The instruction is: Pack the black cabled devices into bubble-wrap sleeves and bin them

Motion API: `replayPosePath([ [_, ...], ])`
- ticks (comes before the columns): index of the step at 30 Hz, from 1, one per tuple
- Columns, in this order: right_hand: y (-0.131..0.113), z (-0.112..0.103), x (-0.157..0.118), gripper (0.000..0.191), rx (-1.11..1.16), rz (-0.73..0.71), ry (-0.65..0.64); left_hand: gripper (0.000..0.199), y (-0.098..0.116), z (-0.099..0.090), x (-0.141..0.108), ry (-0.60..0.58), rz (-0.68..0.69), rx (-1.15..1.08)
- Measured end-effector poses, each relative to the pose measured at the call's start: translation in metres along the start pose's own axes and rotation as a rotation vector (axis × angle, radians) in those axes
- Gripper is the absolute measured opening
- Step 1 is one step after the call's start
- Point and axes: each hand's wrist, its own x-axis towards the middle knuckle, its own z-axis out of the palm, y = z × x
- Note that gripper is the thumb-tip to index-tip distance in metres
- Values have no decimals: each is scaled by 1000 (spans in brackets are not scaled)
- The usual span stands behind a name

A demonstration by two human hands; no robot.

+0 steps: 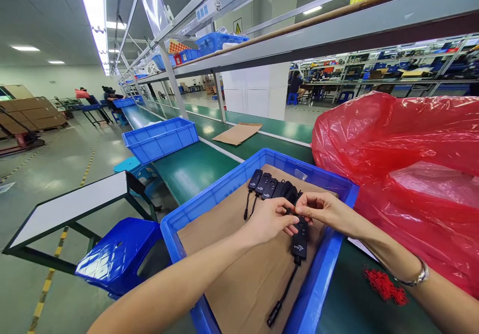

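Observation:
A black inline controller [299, 241] with buttons and white print lies in the right half of a blue plastic bin [215, 189]. Its short cable with a black connector [275, 314] stretches toward me. My left hand [271, 219] is closed, fingertips on the controller's upper end. Against it, my right hand [320, 208] pinches at the same spot; what lies between its fingers is hidden. Behind my hands, several more black controllers [263, 183] sit in a row with their cables, on brown cardboard [220, 244] lining the bin.
A large red plastic bag [374, 139] bulges at the right. Small red ties [385, 286] lie on the green table [359, 304]. Another blue bin [160, 139] and a cardboard sheet [237, 133] are farther back. A blue stool [119, 254] stands left; a shelf [318, 29] runs overhead.

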Motion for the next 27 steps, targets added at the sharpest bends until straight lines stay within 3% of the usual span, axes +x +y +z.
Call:
replayPosePath([
  [5, 5, 2, -2, 44, -133, -59, 19, 5, 3, 2, -2, 22, -14, 123],
  [13, 6, 9, -8, 34, -365, -243, 43, 19, -4, 0, 3, -8, -57, 90],
  [18, 10, 8, -5, 31, -390, -220, 57, 38, -1, -11, 1, -81, -28, 32],
  [27, 10, 4, -5, 28, -271, -159, 19, 19, 1, -11, 3, -48, -33, 48],
])
